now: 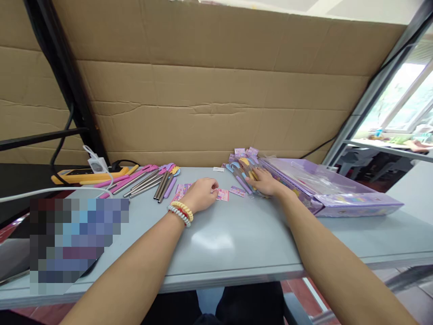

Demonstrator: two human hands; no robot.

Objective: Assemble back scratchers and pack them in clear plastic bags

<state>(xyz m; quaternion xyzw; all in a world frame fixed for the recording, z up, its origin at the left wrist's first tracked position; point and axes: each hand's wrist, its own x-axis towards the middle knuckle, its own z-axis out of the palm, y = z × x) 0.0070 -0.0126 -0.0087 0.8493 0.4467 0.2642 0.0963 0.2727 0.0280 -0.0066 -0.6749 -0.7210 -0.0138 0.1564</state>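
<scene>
The table (pixel 223 246) is coloured pale grey-blue, the cardboard (pixel 216 90) across the top plain brown. Silver, pink, purple and yellow are shown by the sticks (pixel 163 185) left of centre. The central cards (pixel 223 195) are patterned in pink; the box (pixel 358 209) at right is printed purple.

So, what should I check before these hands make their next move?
1. Left hand beside the pink card: ok.
2. Left hand's pinch holding something: cannot tell; the fingertips are too small to read.
3. Right hand at the bundle of sticks: ok, it lies over them.
4. Purple box resting on the table: ok, right of the bundle.
5. White cable away from the pink sticks: not ok, it appears to cross them.
</scene>
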